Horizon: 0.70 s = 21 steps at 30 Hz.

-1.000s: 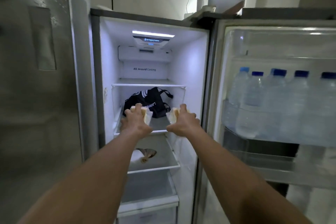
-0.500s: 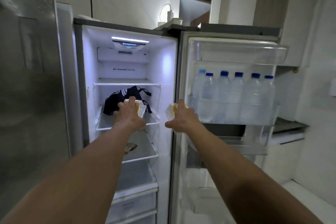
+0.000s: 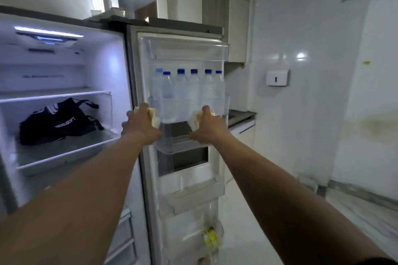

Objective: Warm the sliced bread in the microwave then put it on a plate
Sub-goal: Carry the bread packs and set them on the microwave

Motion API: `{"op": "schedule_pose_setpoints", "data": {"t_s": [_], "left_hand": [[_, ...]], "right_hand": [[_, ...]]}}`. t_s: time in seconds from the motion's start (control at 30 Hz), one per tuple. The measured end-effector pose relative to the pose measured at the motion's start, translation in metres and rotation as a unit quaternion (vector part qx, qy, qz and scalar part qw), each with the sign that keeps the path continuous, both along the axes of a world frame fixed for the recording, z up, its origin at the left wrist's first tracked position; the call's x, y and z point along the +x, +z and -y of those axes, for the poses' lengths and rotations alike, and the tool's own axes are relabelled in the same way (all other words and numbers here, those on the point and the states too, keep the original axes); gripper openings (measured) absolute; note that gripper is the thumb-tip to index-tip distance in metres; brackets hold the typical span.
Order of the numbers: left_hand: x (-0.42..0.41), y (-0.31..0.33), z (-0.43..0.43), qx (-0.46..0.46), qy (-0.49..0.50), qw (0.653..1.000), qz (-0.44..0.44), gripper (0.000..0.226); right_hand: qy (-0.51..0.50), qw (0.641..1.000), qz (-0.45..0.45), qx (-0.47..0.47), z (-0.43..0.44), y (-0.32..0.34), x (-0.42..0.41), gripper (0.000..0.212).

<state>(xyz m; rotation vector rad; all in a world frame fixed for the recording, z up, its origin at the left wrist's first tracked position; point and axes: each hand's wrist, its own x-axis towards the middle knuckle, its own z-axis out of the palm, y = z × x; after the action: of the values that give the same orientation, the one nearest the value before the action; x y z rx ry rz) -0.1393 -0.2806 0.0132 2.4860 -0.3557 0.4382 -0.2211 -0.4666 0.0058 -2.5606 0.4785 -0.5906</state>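
Observation:
Both arms are stretched out in front of the open fridge door (image 3: 215,178). My left hand (image 3: 141,128) is closed around pale sliced bread in clear wrapping (image 3: 155,117). My right hand (image 3: 207,129) grips a second wrapped portion of sliced bread (image 3: 196,117). Each hand hides most of its bread. Both are held in the air, level with the door shelf of water bottles (image 3: 187,92). No microwave or plate is in view.
The lit fridge interior (image 3: 64,84) stands open at the left with a black bag (image 3: 58,121) on a glass shelf. A white tiled wall (image 3: 312,114) with a switch box (image 3: 276,78) is at the right. A low counter edge (image 3: 241,116) shows behind the door. A yellow packet (image 3: 210,237) sits in the bottom door bin.
Both hands have come out of the fridge compartment with the bread and swung right, now in front of the door shelves. The view has turned right toward the tiled wall.

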Motion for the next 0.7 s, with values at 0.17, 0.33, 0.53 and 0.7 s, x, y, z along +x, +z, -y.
{"op": "schedule_pose_setpoints", "data": {"t_s": [0.17, 0.33, 0.53, 0.7], "left_hand": [[-0.029, -0.005, 0.058, -0.003, -0.094, 0.996, -0.005, 0.094], [-0.053, -0.008, 0.117, 0.012, -0.162, 0.987, 0.000, 0.090], [-0.051, -0.025, 0.201, 0.012, -0.227, 0.974, -0.018, 0.092], [-0.035, -0.027, 0.291, 0.009, -0.244, 0.969, -0.018, 0.093]], "right_hand": [[-0.076, 0.997, -0.018, -0.004, 0.049, 0.002, -0.057, 0.097], [-0.162, 0.987, -0.018, 0.004, 0.098, -0.001, -0.100, 0.087], [-0.218, 0.976, -0.021, 0.020, 0.161, -0.014, -0.116, 0.087], [-0.245, 0.969, -0.019, 0.028, 0.239, -0.016, -0.100, 0.088]]}}
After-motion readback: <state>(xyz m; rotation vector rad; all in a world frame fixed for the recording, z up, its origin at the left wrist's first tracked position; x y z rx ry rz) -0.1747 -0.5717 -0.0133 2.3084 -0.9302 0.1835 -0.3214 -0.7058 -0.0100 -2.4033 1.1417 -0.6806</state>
